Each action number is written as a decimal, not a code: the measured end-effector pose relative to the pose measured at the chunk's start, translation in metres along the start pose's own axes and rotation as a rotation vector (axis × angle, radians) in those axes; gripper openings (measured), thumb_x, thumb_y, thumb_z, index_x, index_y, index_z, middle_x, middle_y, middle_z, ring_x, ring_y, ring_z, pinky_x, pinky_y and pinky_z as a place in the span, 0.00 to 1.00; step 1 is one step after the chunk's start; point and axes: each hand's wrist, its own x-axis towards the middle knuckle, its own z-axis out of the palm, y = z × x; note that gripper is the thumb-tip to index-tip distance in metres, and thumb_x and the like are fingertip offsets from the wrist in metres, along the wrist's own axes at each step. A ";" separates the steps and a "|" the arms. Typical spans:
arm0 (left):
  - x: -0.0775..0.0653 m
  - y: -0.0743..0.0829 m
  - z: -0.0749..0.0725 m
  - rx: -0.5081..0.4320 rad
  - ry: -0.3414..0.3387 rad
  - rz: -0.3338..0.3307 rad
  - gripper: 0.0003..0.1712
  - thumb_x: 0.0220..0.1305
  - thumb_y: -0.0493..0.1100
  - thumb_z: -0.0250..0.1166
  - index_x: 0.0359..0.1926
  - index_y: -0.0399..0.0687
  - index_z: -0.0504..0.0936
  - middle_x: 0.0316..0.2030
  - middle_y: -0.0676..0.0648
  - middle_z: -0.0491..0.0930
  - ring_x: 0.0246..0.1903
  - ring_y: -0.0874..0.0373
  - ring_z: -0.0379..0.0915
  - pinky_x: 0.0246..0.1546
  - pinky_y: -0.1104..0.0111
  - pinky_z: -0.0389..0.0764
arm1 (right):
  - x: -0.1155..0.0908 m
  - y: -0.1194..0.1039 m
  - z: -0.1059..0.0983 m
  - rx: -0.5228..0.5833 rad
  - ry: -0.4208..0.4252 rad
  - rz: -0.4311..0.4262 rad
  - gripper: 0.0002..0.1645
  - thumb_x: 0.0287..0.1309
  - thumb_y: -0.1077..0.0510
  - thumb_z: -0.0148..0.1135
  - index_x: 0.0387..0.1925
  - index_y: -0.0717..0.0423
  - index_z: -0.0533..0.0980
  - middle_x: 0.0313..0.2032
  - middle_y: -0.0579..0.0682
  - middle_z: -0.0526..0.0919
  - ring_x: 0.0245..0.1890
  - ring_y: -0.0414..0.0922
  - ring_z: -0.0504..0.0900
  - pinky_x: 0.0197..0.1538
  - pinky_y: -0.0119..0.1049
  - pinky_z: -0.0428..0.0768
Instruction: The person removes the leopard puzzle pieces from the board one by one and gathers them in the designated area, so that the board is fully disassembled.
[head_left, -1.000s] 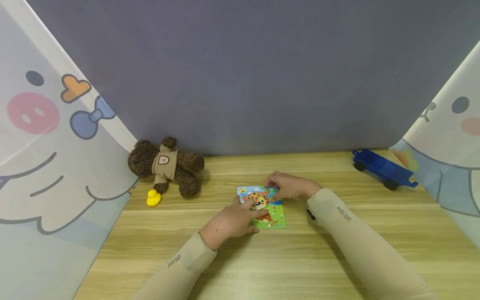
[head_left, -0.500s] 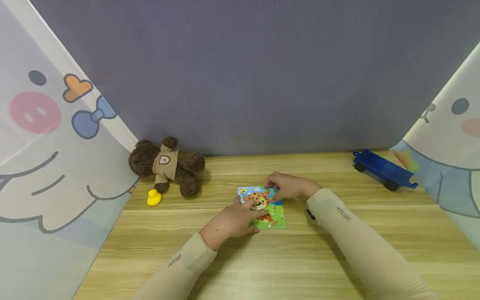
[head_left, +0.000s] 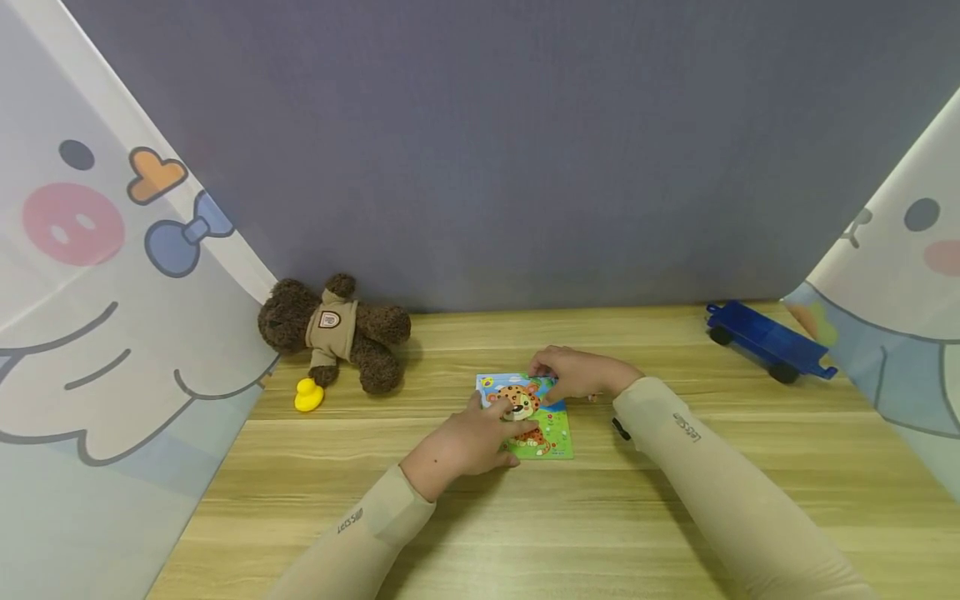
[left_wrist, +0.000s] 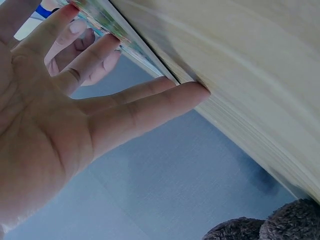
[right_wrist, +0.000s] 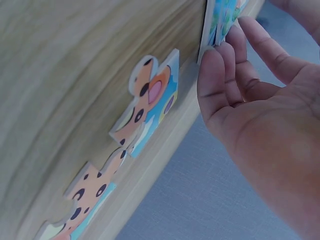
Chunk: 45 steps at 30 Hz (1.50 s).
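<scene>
A square jigsaw puzzle (head_left: 557,429) with a spotted leopard cub on green and blue lies mid-table. My left hand (head_left: 465,437) rests on its left side with fingers spread; in the left wrist view that hand (left_wrist: 55,115) touches the puzzle's face and reaches past its edge. At the upper right corner, my right hand (head_left: 581,373) curls its fingers and pinches a blue-green puzzle piece (right_wrist: 227,17), partly hidden by the fingertips. Two loose puzzle pieces, one with an ear (right_wrist: 150,100) and one spotted (right_wrist: 92,192), lie beside the right hand, mostly hidden from the head view.
A brown teddy bear (head_left: 330,329) lies at the back left, a yellow rubber duck (head_left: 308,395) in front of it. At the back right stands a blue toy wagon (head_left: 768,337). A small black object (head_left: 620,429) shows beside the right sleeve. A grey panel (head_left: 480,167) closes the back.
Both hands stay almost still on the puzzle. The whole view shifts very slightly; nothing else visibly moves.
</scene>
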 end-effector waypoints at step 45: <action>0.000 0.001 -0.002 -0.009 0.006 0.015 0.35 0.75 0.62 0.66 0.79 0.78 0.69 0.76 0.48 0.66 0.74 0.18 0.61 0.55 0.40 0.89 | -0.002 0.009 0.007 0.145 0.036 -0.107 0.16 0.81 0.62 0.52 0.63 0.50 0.76 0.67 0.57 0.82 0.64 0.51 0.82 0.65 0.51 0.81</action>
